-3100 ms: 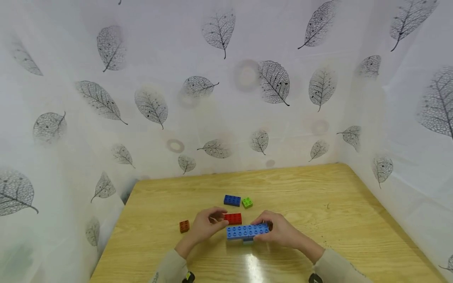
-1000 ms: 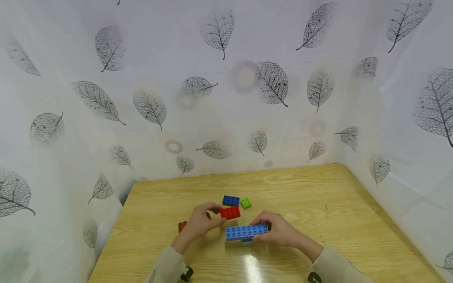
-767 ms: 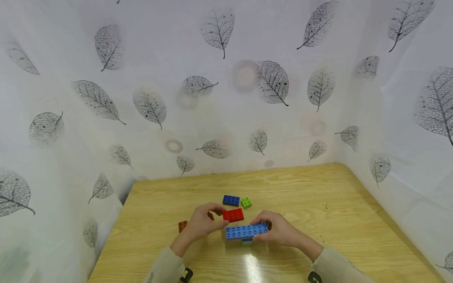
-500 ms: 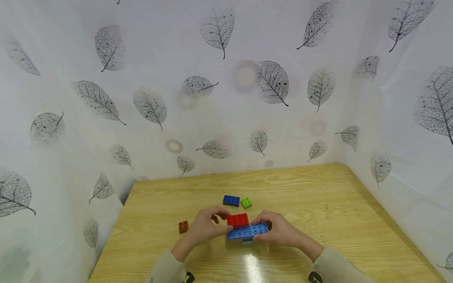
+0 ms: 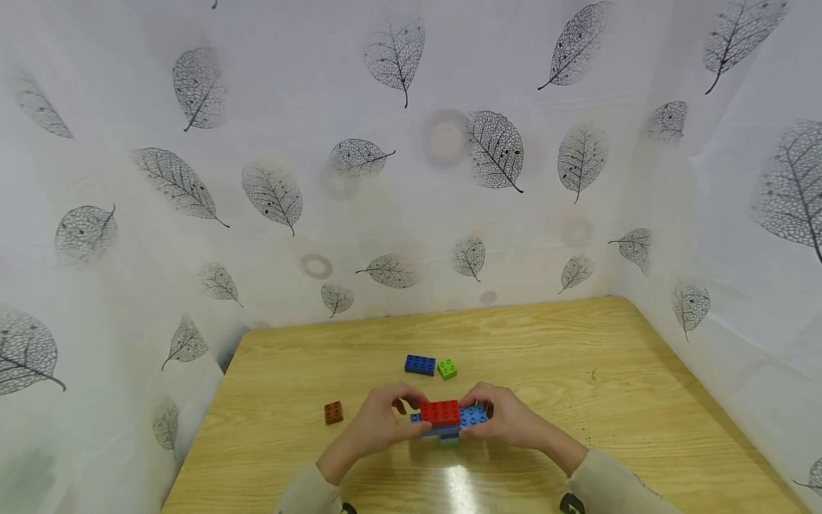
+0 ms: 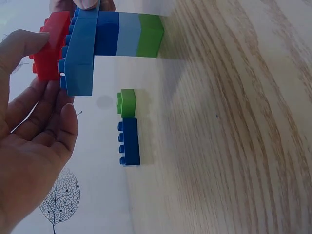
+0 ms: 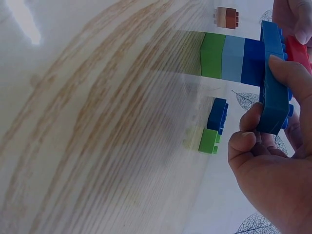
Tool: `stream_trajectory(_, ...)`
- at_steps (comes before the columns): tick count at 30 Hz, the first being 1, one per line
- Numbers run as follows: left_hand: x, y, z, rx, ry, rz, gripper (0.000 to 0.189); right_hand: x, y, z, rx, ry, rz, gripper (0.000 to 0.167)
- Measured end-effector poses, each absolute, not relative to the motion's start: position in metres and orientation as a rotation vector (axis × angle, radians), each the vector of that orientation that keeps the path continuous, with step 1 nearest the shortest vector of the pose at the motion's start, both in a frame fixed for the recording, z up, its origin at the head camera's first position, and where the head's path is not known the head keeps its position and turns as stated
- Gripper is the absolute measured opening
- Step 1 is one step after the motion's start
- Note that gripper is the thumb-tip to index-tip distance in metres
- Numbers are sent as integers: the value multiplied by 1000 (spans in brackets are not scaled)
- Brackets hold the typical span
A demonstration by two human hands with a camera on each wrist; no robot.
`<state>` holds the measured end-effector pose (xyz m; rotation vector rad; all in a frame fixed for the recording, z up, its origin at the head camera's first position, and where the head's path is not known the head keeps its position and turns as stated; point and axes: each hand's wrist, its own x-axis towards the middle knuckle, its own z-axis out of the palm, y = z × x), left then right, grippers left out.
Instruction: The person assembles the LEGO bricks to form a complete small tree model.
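Observation:
A red building brick [image 5: 440,412] is pinched between thumb and fingers of my left hand [image 5: 377,426]. Its underside lies right at the studs of two light-blue bricks [image 5: 474,416] set end to end, spanning where they meet. My right hand [image 5: 509,421] grips the right-hand one of these, thumb in front and fingers behind. Below that row, a narrow column stands on the table, made of a dark blue brick [image 6: 107,33], a pale blue brick [image 6: 129,34] and a green brick [image 6: 150,35]. In the head view the hands hide both ends of the work.
Behind the hands lie a loose dark blue brick [image 5: 420,365] and a small lime-green brick [image 5: 447,368], side by side. An orange-brown brick [image 5: 333,412] lies to the left on the wooden table [image 5: 546,350]. A leaf-printed white curtain [image 5: 411,214] encloses the back and sides.
My left hand has lifted the red brick from the table behind the row and carried it forward and right onto the light-blue studs. My right hand has kept its grip in place.

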<state>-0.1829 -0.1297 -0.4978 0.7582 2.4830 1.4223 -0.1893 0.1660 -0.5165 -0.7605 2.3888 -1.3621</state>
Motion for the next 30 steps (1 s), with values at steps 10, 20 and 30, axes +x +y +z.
stream_trajectory(10, -181, -129, -503, 799, 2470, 1439, 29, -190, 166, -517, -759, 2400, -1350, 35)
stream_trajectory(20, -184, -130, -502, 783, 2376, 1466, 29, -189, 165, -513, -750, 2384, -1370, 38)
stream_trajectory(30, -187, -130, -507, 768, 2257, 1493, 25, -189, 166, -517, -764, 2421, -1309, 37)
